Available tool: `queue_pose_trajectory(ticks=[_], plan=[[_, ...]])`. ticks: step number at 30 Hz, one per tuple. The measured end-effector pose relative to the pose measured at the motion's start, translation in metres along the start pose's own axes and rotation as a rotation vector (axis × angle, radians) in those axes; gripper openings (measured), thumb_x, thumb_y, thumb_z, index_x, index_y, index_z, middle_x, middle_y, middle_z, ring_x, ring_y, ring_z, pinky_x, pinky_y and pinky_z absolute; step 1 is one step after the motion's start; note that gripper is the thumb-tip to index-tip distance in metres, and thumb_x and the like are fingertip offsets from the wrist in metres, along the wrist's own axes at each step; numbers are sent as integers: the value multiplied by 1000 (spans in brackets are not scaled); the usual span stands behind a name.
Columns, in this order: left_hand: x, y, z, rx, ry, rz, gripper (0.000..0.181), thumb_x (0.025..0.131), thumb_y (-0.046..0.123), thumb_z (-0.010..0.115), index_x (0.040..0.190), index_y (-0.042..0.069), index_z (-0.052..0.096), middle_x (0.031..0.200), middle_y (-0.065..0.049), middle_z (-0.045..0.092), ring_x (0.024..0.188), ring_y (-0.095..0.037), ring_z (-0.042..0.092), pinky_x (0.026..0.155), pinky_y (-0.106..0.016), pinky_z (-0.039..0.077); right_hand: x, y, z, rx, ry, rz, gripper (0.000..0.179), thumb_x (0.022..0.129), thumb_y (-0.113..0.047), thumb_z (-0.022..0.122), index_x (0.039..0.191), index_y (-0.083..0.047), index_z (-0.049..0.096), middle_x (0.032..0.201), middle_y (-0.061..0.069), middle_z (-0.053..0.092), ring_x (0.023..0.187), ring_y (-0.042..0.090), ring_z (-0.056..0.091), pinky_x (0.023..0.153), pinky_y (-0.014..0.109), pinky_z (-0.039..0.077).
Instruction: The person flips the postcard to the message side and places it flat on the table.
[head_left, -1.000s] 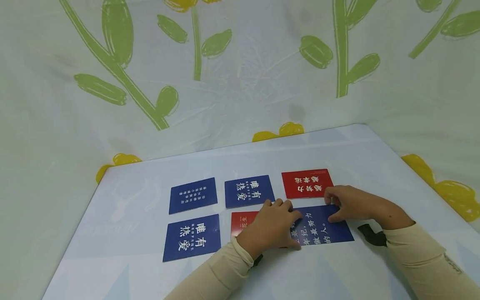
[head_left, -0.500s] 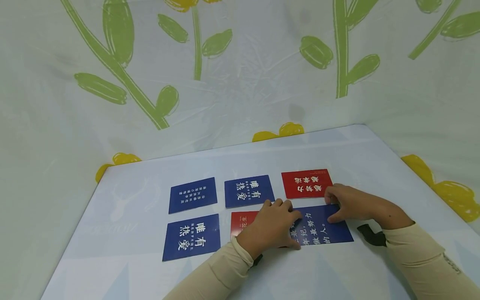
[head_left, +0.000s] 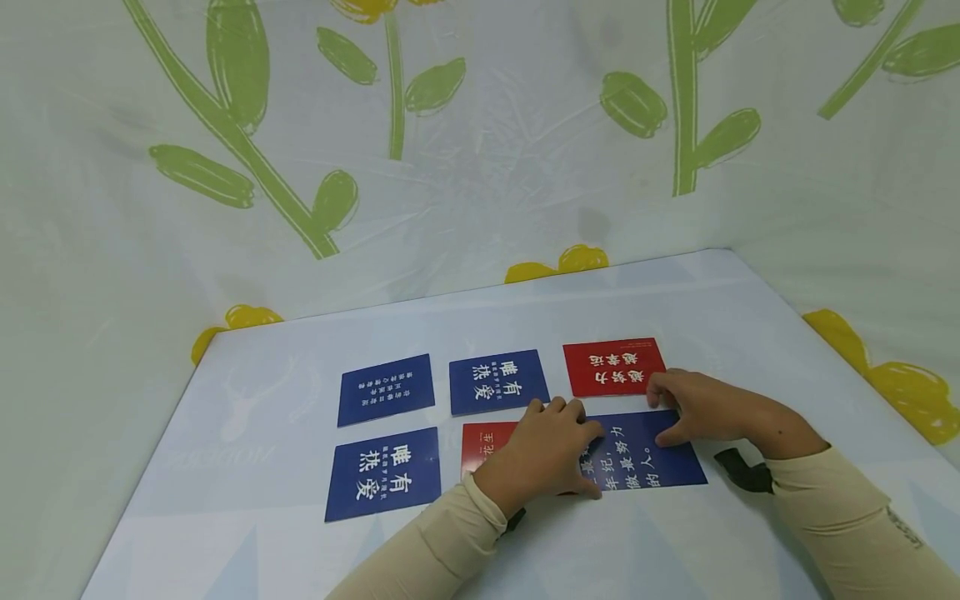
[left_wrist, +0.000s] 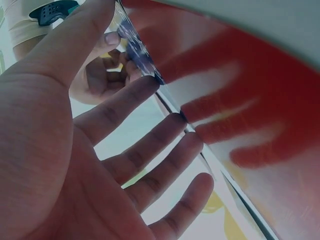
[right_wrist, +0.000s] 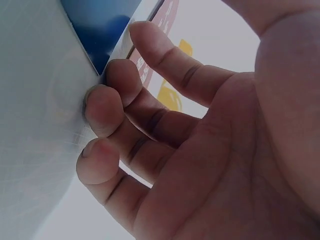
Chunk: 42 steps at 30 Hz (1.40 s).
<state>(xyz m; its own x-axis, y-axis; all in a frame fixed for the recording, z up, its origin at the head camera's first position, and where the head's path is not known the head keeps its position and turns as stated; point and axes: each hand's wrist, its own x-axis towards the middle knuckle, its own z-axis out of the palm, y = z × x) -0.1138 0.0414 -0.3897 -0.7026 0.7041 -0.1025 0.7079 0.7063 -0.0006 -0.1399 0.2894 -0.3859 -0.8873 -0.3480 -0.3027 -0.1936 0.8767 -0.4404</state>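
Observation:
My left hand [head_left: 536, 450] lies over the seam between a red card [head_left: 483, 442] and a dark blue card with white writing [head_left: 637, 450], covering part of both. In the left wrist view its fingers are spread and nearly straight, their tips [left_wrist: 172, 120] at the edge of the red card [left_wrist: 250, 90]. My right hand [head_left: 720, 412] is at the upper right corner of the blue card, thumb over its face. The right wrist view shows loosely bent fingers, with fingertips [right_wrist: 104, 110] down by a corner of the blue card [right_wrist: 102, 35].
Beyond the hands lie a red card with white writing [head_left: 613, 367] and a blue card [head_left: 498, 382]. Two more blue cards lie to the left, one far [head_left: 386, 390] and one near [head_left: 384, 475]. The white table [head_left: 247, 483] meets a flowered curtain [head_left: 510, 167] behind.

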Motion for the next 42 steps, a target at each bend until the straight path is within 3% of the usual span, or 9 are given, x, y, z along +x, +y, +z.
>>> queue_pose_trajectory(ticks=[19, 29, 42], plan=[[1, 0, -1, -15, 13, 5, 77, 69, 65, 80, 138, 36, 59, 129, 5, 63, 118, -15, 58, 102, -38, 50, 0, 0, -1, 7, -6, 4, 50, 68, -28, 92, 98, -8, 57, 87, 1, 55, 85, 16, 52, 71, 30, 52], [2, 1, 0, -13, 16, 1, 77, 69, 65, 80, 137, 36, 59, 129, 5, 63, 118, -14, 58, 101, -37, 51, 0, 3, -1, 14, 12, -4, 52, 67, -27, 93, 98, -8, 57, 94, 4, 54, 90, 18, 51, 74, 31, 54], [-1, 1, -1, -34, 10, -9, 76, 68, 63, 82, 137, 38, 60, 129, 6, 63, 117, -14, 58, 100, -38, 51, 0, 1, 1, 34, -19, -3, 52, 68, -28, 92, 98, -8, 55, 84, 0, 55, 83, 15, 53, 70, 28, 51]])
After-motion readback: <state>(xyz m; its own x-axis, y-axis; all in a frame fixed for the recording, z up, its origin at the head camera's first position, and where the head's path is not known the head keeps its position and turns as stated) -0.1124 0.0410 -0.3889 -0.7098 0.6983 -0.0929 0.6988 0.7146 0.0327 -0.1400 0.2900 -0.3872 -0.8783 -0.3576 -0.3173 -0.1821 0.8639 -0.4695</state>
